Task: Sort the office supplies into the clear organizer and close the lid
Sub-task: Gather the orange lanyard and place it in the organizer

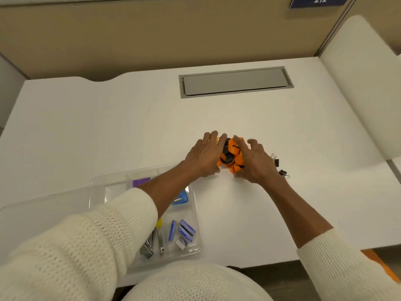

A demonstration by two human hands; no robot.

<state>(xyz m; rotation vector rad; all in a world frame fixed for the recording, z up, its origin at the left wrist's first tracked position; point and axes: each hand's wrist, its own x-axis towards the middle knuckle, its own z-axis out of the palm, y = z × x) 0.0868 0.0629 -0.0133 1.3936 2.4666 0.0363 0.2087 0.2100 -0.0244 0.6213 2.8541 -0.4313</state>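
An orange and black bundle of strap lies bunched on the white desk. My left hand presses against its left side and my right hand against its right, both curled around it. Two black binder clips lie on the desk just right of my right hand. The clear organizer sits open at the front left. It holds small blue staple boxes, a metal stapler piece, a purple item, a blue item and something yellow. My left forearm hides part of it.
The organizer's clear lid lies open flat to the left. A grey cable hatch is set into the desk at the back. A beige partition wall runs behind, and a white side panel stands at the right.
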